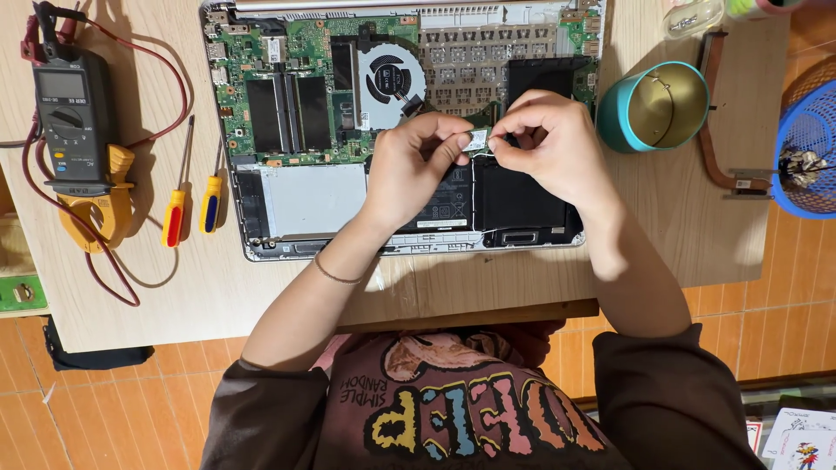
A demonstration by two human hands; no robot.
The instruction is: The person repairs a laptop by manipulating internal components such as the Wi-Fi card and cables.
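An opened laptop (313, 196) lies bottom-up on the wooden table (200, 287), showing its green circuit board, fan and black battery. Above the battery, my left hand (414, 165) and my right hand (544, 144) meet. Both pinch a small rectangular card (477, 139) with a pale label between thumb and fingertips. The card is lifted slightly off the board. My right hand covers part of the black battery area.
A clamp meter (74, 130) with red leads lies at the far left. Two screwdrivers (196, 196) rest beside the laptop. A teal cup (657, 106) stands at the right, with a copper heat pipe (714, 122) and a blue basket (810, 148) beyond.
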